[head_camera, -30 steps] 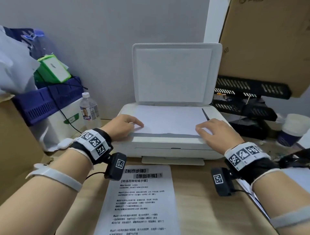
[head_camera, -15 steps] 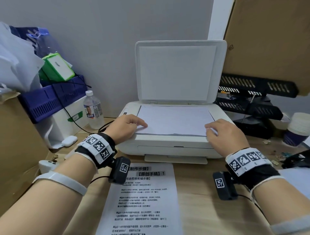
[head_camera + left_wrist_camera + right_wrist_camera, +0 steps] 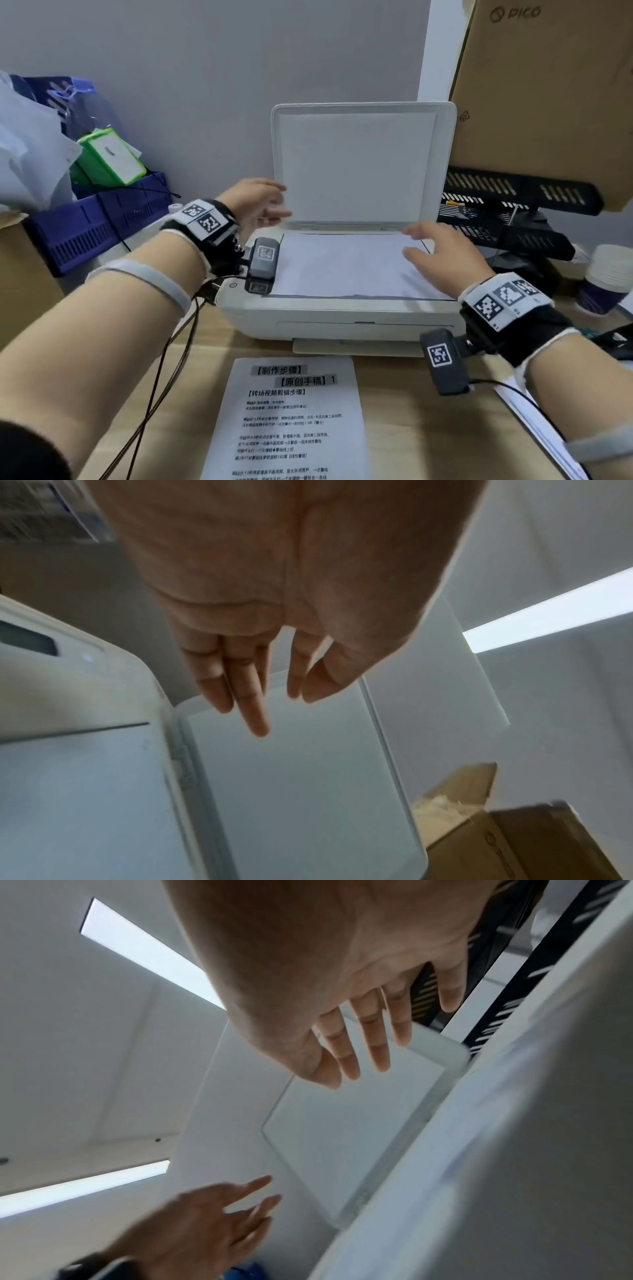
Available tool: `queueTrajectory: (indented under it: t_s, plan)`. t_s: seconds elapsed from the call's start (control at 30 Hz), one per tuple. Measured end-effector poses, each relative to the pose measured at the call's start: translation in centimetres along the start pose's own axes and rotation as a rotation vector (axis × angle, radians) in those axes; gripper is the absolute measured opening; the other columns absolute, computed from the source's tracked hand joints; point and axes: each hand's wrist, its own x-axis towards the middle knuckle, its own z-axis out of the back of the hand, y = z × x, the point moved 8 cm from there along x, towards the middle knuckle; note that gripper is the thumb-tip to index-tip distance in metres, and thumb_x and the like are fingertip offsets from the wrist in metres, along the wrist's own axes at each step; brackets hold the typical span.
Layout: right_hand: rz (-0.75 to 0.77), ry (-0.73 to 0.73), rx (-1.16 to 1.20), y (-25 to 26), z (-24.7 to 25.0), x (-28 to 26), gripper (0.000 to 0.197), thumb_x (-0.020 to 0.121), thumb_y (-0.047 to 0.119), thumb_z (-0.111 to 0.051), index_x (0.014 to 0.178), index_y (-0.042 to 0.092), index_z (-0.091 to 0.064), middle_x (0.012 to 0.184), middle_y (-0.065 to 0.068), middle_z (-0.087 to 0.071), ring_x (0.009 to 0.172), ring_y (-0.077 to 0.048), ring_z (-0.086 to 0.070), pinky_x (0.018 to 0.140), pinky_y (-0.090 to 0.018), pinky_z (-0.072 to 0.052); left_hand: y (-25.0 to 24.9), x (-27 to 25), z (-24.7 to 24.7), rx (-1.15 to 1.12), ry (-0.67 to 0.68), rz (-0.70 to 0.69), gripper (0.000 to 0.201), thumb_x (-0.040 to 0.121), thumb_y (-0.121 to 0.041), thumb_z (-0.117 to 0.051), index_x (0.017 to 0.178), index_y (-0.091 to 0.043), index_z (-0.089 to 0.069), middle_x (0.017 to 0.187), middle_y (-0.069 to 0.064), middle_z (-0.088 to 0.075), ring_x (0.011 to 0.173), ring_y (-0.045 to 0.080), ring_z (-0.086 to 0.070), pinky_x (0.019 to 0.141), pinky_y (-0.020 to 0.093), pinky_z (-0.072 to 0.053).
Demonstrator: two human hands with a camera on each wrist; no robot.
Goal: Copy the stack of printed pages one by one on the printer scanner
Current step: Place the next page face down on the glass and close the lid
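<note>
White sheet (image 3: 346,265) lies flat, blank side up, on the scanner (image 3: 335,315) — both hands (image 3: 255,204) (image 3: 442,253) spread, holding nothing.

Black wristbands (image 3: 520,318) with checkered tags, white forearm straps (image 3: 144,277)

printer (image 3: 329,317): smooth white plastic, matt | sheet (image 3: 346,267) on scanner: paper, matt | bench (image 3: 428,428): wood-grain | box (image 3: 548,102), upper right: brown cardboard
</note>
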Motion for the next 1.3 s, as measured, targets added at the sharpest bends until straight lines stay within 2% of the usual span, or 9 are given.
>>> queueTrajectory:
  t_s: [0.23,0.47,0.57,0.63,0.83,0.97,1.07,1.17,1.3]
  plan:
    - [-0.021,0.038,0.172,5.6,0.3,4.9,0.044,0.090,0.027,-0.062,0.132,0.023,-0.050,0.127,-0.001,-0.055,0.120,-0.018,-0.052,0.102,-0.038,-0.044,-2.9,6.7,-0.5,-0.117,-0.087,0.023,0.079,0.093,-0.005,-0.058,0.155,-0.027,-0.015,0.146,0.008,-0.042,0.101,0.027,-0.065,0.091,0.042,-0.054]
    - [0.081,-0.202,0.014,8.0,2.2,6.3,0.062,0.083,0.024,-0.062,0.140,0.021,-0.036,0.139,-0.007,-0.041,0.131,-0.026,-0.037,0.103,-0.036,-0.033,-2.0,7.3,0.4,-0.121,-0.164,-0.010,0.036,0.093,0.003,-0.042,0.126,-0.010,-0.048,0.107,0.014,-0.058,0.085,0.024,-0.064,0.071,0.033,-0.054]
    - [0.232,-0.417,-0.246,10.5,3.8,5.3,0.071,0.080,0.028,-0.061,0.145,0.022,-0.033,0.155,-0.010,-0.026,0.150,-0.031,-0.012,0.121,-0.048,-0.011,-1.8,5.8,1.1,-0.100,-0.140,-0.043,0.027,0.085,0.009,-0.041,0.092,-0.008,-0.061,0.077,0.012,-0.060,0.064,0.020,-0.059,0.065,0.030,-0.052]
    - [0.324,-0.454,-0.363,11.9,3.9,4.8,0.073,0.082,0.033,-0.061,0.148,0.024,-0.031,0.159,-0.010,-0.022,0.152,-0.031,-0.005,0.123,-0.050,0.001,-1.6,4.3,1.2,-0.107,-0.096,-0.073,0.027,0.090,0.007,-0.043,0.098,-0.008,-0.065,0.077,0.010,-0.061,0.065,0.019,-0.057,0.069,0.030,-0.051]
    - [0.342,-0.283,-0.347,13.1,1.3,3.0,0.056,0.089,0.035,-0.060,0.141,0.036,-0.040,0.125,0.001,-0.057,0.121,-0.025,-0.053,0.121,-0.056,-0.008,1.2,-0.9,2.2,0.088,0.045,-0.103,0.011,0.092,-0.006,-0.059,0.093,-0.013,-0.067,0.101,0.013,-0.067,0.093,0.022,-0.061,0.094,0.035,-0.046]
    - [0.309,-0.069,-0.241,12.0,-1.1,1.2,0.035,0.090,0.029,-0.058,0.124,0.036,-0.060,0.119,0.004,-0.066,0.110,-0.024,-0.061,0.101,-0.042,-0.044,4.7,-2.1,5.2,0.305,0.008,-0.049,0.036,0.085,-0.015,-0.073,0.120,-0.017,-0.064,0.114,0.013,-0.067,0.103,0.019,-0.062,0.095,0.035,-0.046]
    - [0.264,0.097,-0.207,10.3,-3.2,-0.3,0.035,0.087,0.027,-0.060,0.121,0.039,-0.062,0.119,0.010,-0.066,0.111,-0.018,-0.060,0.096,-0.036,-0.049,7.5,-3.2,7.5,0.353,-0.084,0.006,0.046,0.086,-0.009,-0.069,0.129,-0.021,-0.058,0.111,0.008,-0.067,0.100,0.020,-0.062,0.098,0.036,-0.046]
    - [0.208,0.307,-0.218,8.7,-6.1,-1.4,0.048,0.085,0.035,-0.067,0.131,0.044,-0.053,0.130,0.009,-0.059,0.121,-0.017,-0.056,0.103,-0.038,-0.045,10.6,-4.5,7.5,0.232,-0.072,0.074,0.048,0.090,-0.005,-0.058,0.132,-0.028,-0.056,0.101,0.018,-0.070,0.086,0.025,-0.059,0.079,0.041,-0.049]
    - [0.159,0.400,-0.151,7.3,-8.5,-2.1,0.065,0.080,0.065,-0.066,0.138,0.043,-0.046,0.144,0.010,-0.048,0.132,-0.015,-0.046,0.109,-0.042,-0.039,12.4,-6.2,6.1,0.034,-0.083,0.109,0.039,0.101,-0.013,-0.046,0.130,-0.039,-0.049,0.097,0.003,-0.069,0.065,0.013,-0.062,0.051,0.023,-0.049]
